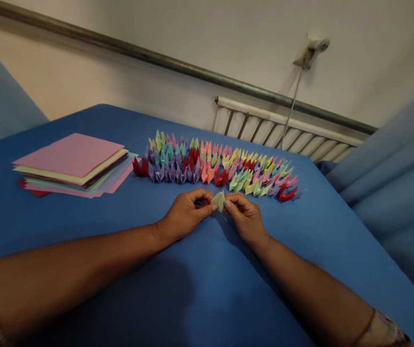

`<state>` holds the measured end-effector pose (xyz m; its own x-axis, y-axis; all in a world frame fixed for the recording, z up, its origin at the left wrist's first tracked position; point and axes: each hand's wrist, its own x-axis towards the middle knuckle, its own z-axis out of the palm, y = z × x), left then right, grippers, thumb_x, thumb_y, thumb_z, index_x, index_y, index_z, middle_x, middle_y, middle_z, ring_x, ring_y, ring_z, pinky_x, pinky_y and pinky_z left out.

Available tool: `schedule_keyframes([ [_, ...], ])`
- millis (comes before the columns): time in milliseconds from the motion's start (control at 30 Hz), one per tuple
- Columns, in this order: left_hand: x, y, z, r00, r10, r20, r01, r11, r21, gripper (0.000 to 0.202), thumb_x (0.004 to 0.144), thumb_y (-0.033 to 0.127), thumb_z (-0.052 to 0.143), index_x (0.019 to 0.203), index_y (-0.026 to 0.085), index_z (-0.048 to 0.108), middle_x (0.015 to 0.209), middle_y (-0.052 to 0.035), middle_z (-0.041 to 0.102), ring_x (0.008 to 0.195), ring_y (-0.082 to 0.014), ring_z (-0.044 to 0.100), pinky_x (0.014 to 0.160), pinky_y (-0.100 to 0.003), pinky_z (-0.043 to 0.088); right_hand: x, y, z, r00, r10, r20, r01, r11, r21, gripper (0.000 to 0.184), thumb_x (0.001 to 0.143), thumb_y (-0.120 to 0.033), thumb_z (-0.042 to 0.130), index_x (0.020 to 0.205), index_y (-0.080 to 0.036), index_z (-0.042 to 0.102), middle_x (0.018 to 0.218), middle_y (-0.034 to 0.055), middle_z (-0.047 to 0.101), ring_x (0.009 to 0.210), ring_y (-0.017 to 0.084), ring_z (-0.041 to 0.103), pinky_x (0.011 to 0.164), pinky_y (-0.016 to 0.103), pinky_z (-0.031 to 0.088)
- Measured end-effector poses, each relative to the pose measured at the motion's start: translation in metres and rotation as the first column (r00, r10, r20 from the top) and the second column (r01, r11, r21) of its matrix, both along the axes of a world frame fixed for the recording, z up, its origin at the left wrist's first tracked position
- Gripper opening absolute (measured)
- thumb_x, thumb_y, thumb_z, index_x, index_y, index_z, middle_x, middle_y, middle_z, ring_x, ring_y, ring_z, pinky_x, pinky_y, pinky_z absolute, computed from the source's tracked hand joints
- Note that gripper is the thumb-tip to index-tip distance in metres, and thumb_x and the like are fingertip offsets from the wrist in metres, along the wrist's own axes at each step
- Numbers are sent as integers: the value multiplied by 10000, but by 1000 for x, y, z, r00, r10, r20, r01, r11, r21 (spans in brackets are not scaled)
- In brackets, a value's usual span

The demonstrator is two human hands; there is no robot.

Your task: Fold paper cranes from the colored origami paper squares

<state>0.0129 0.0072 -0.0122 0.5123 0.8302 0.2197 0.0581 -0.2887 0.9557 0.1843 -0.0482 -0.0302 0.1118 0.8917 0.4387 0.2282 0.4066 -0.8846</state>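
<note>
Between my two hands is a small folded piece of pale green paper [219, 200], raised a little above the blue cloth. My left hand [187, 212] pinches its left side between thumb and fingers. On the other side, my right hand [246, 217] grips the right edge the same way. Just beyond my fingers stand rows of small folded paper cranes [207, 171] in purple, red, pink, yellow, green and blue. The fingers behind the green paper are partly hidden.
A stack of coloured paper sheets [73, 156] lies at the left on the blue-covered table [207, 289]. Behind the table are a white radiator [257, 125], a metal pipe [156, 58] and a wall socket with a plug [311, 50]. Blue curtains [398, 178] hang at both sides.
</note>
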Motion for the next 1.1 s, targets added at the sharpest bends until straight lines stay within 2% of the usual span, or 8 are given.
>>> schedule_keyframes([
  [167,-2,-2,6,994,18,-109,9,970,245,74,806,259,663,800,185,663,855,-17,659,791,-149,601,749,-289,499,-1,-5,2,973,-98,208,73,990,123,84,858,-192,599,907,-230,656,828,6,594,717,137,550,665,277,459],
  [200,-2,-3,8,993,11,-119,20,967,255,77,808,255,661,850,190,668,874,-19,666,801,-152,608,754,-293,506,-1,-5,3,968,-105,227,74,987,141,98,859,-174,586,904,-231,652,826,6,591,716,137,549,660,275,460],
  [367,-2,-6,14,996,32,-83,-15,979,203,359,808,252,660,1157,196,602,1062,-63,672,925,-186,640,774,-313,536,2,-3,2,959,-137,247,99,982,163,143,861,-146,559,916,-237,655,895,25,588,761,151,566,673,291,472],
  [533,-3,-1,11,998,-7,-57,22,964,264,185,809,206,632,991,202,666,1163,-75,647,1071,-210,612,833,-326,525,3,-2,2,963,-104,249,72,989,132,155,858,-140,552,919,-245,649,907,30,584,788,161,575,690,301,482],
  [700,-3,1,10,997,-5,-79,25,967,255,113,801,189,636,907,189,674,1080,-62,663,998,-191,624,843,-321,512,1,-3,1,965,-55,257,18,990,143,159,865,-136,532,918,-243,636,917,35,589,815,161,579,724,307,487],
  [900,-3,0,11,998,10,-64,5,974,225,220,807,174,614,1023,198,645,1002,-38,649,890,-167,617,791,-299,503,1,-3,-2,986,-5,166,-22,987,160,115,870,-166,564,918,-253,622,931,25,604,839,161,589,750,321,498],
  [1000,-3,1,12,997,45,-55,-33,979,203,194,816,179,594,1002,195,645,985,-38,646,867,-164,610,774,-296,496,1,-1,-4,998,14,62,-20,995,99,51,868,-218,603,901,-249,627,947,31,606,855,164,602,771,330,508],
  [1100,-3,2,13,997,52,-53,-40,977,208,143,811,179,591,941,189,650,977,-43,648,922,-180,613,841,-325,488,2,1,-5,999,13,-46,-11,999,47,58,843,-272,649,881,-242,617,932,27,604,843,162,601,782,329,510],
])
